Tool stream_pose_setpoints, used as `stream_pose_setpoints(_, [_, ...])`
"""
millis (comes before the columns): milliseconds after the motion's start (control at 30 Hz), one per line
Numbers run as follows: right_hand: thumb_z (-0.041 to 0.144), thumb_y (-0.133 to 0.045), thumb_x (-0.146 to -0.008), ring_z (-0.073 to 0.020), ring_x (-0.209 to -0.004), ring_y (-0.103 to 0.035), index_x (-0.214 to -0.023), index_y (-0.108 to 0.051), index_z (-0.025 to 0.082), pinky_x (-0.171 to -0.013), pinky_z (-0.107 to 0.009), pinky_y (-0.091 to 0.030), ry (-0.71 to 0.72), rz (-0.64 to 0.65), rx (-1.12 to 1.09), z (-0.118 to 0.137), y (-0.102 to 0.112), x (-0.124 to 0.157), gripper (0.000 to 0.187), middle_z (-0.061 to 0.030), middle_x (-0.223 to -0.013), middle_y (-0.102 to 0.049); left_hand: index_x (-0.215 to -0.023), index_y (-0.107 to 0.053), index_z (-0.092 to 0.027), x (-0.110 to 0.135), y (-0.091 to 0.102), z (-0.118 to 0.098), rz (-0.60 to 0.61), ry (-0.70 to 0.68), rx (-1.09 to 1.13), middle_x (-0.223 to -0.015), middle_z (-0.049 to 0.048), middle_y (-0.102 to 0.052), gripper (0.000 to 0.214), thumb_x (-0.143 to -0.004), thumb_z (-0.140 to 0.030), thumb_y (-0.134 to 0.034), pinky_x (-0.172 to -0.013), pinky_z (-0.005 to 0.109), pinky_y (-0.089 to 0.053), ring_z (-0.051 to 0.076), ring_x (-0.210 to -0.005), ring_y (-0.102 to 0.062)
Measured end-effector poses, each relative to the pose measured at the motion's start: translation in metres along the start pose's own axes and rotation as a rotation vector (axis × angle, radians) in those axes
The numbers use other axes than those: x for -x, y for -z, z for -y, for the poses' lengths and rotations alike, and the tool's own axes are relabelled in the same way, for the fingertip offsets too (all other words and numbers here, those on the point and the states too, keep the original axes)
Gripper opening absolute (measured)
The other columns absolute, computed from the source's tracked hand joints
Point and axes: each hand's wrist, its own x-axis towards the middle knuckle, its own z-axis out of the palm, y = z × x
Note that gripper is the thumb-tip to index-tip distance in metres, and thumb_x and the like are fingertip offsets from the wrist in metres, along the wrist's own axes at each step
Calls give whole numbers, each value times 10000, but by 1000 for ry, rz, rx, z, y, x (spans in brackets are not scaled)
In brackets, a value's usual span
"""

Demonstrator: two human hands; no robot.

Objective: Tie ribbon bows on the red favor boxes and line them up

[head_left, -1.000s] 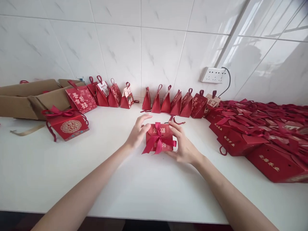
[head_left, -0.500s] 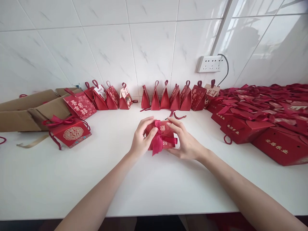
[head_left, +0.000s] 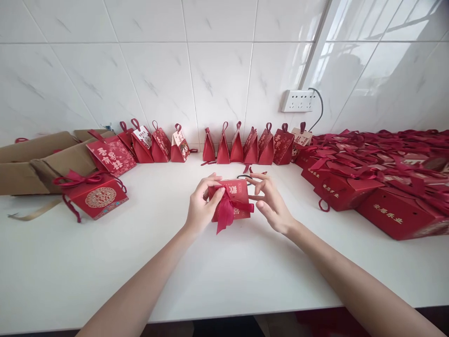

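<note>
item: small red gift box [head_left: 235,193], card, squarish, gold print on the lid, tied across with a satin ribbon [head_left: 225,211] of deeper red, knotted in a bow with one tail hanging over the near edge. closed; contents hidden.
position: on the white counter [head_left: 210,276], centre, between the two hands.
left hand [head_left: 200,206]: closed around the box's left side, thumb pressed on the bow's knot, fingers curled over the far corner.
right hand [head_left: 272,206]: loose and open, fingers spread and bent, fingertips just beside the box's right edge; contact with the ribbon's end cannot be told.
nearby stock:
- row of pyramid pouches [head_left: 223,150], red card with loop handles, upright along the glossy tiled wall [head_left: 157,70].
- flat square box [head_left: 95,197], red with a round gold emblem and a ribbon bow, left of the hands, well apart.
- brown cardboard carton [head_left: 33,164], far left, lying open on its side; red ribbon shows at its mouth, the rest unseen.
- heap of unfolded red boxes [head_left: 382,187] with gold lettering and loose ribbons, right side.
- white power strip [head_left: 298,100] fixed to the wall, cable attached.
</note>
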Motion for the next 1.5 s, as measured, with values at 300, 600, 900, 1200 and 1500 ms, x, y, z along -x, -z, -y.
stream_pose_setpoints(300, [349, -473, -905, -264, -1189, -498, -723, -477, 198, -900, -470, -516, -51, 14, 188, 9, -7, -2, 237, -105, -1300, -431, -783, -546, -210, -1, 0, 1, -26, 11, 16, -1190, 68, -613, 146, -845, -342, -560, -972, 365, -438, 232, -1285, -433])
stream_pose_setpoints(600, [481, -500, -871, -252, -1120, -546, -644, -448, 181, -763, -364, -564, -265, -165, -55, 4, -9, -5, 379, -111, -1247, -441, -742, -516, -199, 3, -1, 4, -176, -107, -280, -1079, 85, -520, 139, -851, -282, -540, -804, 332, -506, 219, -1150, -496])
stream_pose_setpoints(900, [376, -507, -861, -220, -1101, -519, -660, -467, 201, -736, -347, -556, -204, -162, 99, 10, -10, -4, 269, -99, -1169, -507, -779, -556, -200, 1, 3, 4, -125, -108, -231, -1101, 84, -607, 160, -853, -342, -556, -864, 338, -525, 200, -1079, -582])
stream_pose_setpoints(1200, [445, -531, -837, -273, -1276, -411, -638, -480, 197, -949, -459, -418, -327, -206, 22, 9, -1, -9, 322, -108, -1352, -463, -658, -467, -208, 1, -2, 2, 49, 170, 112, -1282, 101, -568, 278, -806, -403, -600, -953, 398, -486, 256, -1200, -526])
stream_pose_setpoints(1500, [477, -599, -792, -273, -1279, -404, -603, -507, 192, -938, -429, -444, -440, -229, -333, -4, 6, -15, 355, -96, -1189, -591, -637, -453, -207, -4, 1, 6, 137, 237, 229, -1337, 98, -518, 353, -778, -478, -629, -922, 461, -483, 283, -1137, -564])
